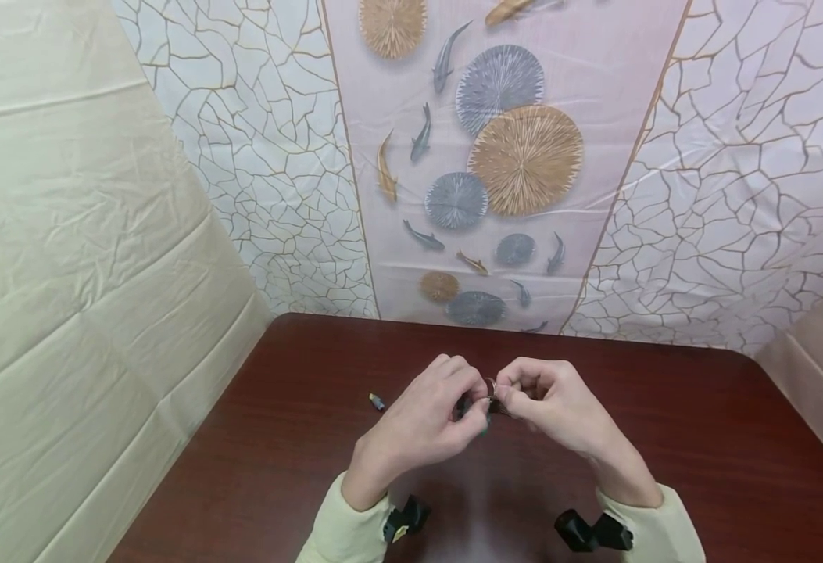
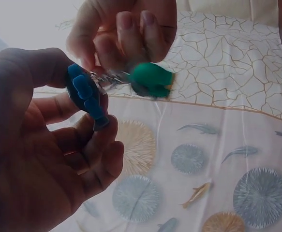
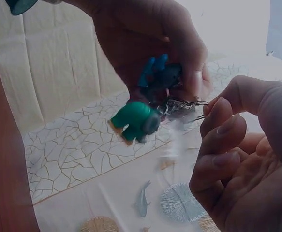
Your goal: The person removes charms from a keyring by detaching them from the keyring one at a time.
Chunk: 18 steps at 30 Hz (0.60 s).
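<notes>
Above the middle of the dark wooden table [image 1: 291, 469], both hands meet around a small key chain. My left hand [image 1: 477, 408] grips a blue figure [image 2: 86, 93] between thumb and curled fingers. From the figure a short metal chain [image 3: 182, 105] runs to a metal ring [image 1: 490, 386]. A green figure [image 2: 151, 79] with orange feet hangs from the chain, also seen as the green figure [image 3: 134, 120] in the right wrist view. My right hand [image 1: 508, 397] pinches the chain's ring end with thumb and fingertips [image 2: 124, 29].
A small blue-tipped piece [image 1: 377, 402] lies on the table left of the hands. A patterned cloth with fish and round leaves [image 1: 495, 156] hangs behind the table, and a cream cloth [image 1: 66, 274] hangs on the left. Black wrist camera mounts [image 1: 404, 520] sit on both sleeves.
</notes>
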Motion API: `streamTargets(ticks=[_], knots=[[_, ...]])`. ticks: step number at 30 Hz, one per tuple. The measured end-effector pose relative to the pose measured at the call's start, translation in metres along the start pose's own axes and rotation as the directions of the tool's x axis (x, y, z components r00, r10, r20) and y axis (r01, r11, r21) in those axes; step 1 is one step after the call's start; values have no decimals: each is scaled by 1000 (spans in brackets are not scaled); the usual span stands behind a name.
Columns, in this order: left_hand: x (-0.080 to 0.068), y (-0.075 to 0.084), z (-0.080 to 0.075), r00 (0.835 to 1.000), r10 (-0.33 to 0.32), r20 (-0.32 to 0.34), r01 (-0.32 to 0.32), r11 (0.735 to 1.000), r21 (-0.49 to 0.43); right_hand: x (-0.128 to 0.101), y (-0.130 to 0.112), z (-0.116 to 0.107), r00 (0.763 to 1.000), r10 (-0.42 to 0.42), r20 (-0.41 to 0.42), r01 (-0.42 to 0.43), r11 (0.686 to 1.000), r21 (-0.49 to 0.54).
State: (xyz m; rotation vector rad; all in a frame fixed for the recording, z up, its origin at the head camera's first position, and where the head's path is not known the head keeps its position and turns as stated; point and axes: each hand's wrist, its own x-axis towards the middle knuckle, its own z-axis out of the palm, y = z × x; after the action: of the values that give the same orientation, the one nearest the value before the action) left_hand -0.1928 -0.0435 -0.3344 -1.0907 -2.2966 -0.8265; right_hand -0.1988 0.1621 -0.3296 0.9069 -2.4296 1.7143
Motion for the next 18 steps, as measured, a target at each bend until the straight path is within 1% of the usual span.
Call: streamTargets(ticks=[7,13,18], knots=[[1,0,1,999,22,-26,-23,999,-38,0,1,1,1000,-4,-5,4,1000,-31],[2,0,2,998,34,-49,-39,993,-109,-2,-1,1,996,-84,-26,83,996,-38],[3,0,1,992,72,-100,-84,988,-130,-4,-3,4,984,-172,-45,169,984,-60]])
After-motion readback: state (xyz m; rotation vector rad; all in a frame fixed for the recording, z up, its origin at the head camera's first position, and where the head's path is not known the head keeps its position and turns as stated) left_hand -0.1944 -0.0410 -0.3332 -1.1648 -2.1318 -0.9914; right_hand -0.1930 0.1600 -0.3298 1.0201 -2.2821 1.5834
